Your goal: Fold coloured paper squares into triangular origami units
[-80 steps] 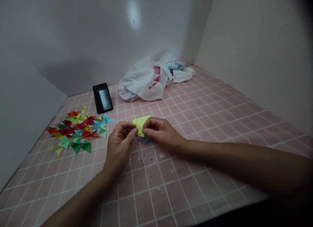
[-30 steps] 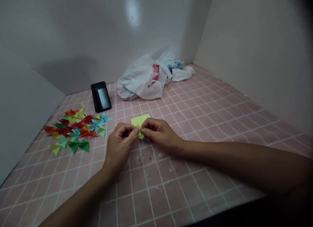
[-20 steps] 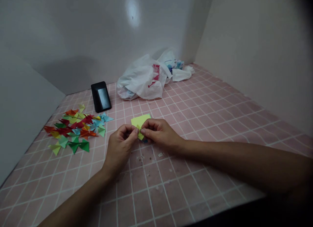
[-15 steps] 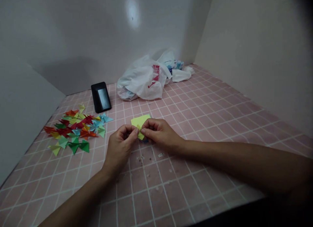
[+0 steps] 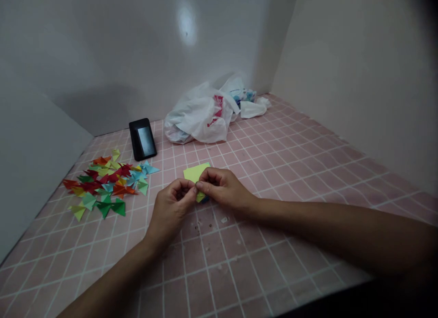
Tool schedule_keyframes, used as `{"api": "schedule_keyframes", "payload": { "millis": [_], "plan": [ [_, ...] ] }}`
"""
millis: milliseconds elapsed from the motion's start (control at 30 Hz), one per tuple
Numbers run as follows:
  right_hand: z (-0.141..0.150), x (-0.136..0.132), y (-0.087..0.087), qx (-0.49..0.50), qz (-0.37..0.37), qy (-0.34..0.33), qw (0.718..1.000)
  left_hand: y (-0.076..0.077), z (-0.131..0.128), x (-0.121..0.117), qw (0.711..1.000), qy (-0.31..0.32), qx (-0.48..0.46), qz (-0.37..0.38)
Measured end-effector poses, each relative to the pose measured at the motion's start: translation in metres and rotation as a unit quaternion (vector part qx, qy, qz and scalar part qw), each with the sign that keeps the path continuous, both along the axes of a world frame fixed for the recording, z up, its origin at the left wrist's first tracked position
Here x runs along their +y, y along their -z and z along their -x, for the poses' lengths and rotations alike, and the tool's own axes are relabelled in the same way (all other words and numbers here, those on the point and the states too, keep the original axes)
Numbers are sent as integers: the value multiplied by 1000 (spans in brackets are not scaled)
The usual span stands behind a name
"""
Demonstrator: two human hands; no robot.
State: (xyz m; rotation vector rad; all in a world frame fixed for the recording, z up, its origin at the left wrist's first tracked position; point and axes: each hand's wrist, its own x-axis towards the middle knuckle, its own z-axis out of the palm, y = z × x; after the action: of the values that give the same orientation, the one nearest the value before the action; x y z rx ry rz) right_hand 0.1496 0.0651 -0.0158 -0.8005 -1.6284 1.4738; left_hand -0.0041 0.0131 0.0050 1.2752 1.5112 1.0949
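Observation:
My left hand (image 5: pixel 179 194) and my right hand (image 5: pixel 219 185) meet in front of me, thumbs and fingertips pinched together. Between them is a small folded yellow paper (image 5: pixel 200 196), mostly covered by the fingers. Just beyond the fingertips lies a stack of square paper sheets (image 5: pixel 195 171), its top sheet yellow, with a dark blue edge peeking out beneath my right hand. To the left, a pile of folded paper butterflies (image 5: pixel 104 179) in red, orange, yellow, green and light blue is spread on the tiled surface.
A black phone or tablet (image 5: pixel 143 139) rests behind the paper pile. White plastic bags (image 5: pixel 200 112) with red print lie against the back wall, a blue-patterned package (image 5: pixel 244 95) beside them. Small scraps (image 5: pixel 224 220) dot the pink tiles (image 5: pixel 236 272) nearer me.
My left hand has shifted slightly right, so its fingertips now touch those of my right hand and cover more of the folded yellow paper. The camera view tilted slightly.

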Motion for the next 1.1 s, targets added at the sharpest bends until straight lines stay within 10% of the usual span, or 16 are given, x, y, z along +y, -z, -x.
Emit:
{"api": "schedule_keyframes", "payload": {
  "millis": [1100],
  "plan": [
    [-3, -3, -4, 13, -39, 47, 998, 4, 2, 1, 993, 34, -100, 52]
  ]
}}
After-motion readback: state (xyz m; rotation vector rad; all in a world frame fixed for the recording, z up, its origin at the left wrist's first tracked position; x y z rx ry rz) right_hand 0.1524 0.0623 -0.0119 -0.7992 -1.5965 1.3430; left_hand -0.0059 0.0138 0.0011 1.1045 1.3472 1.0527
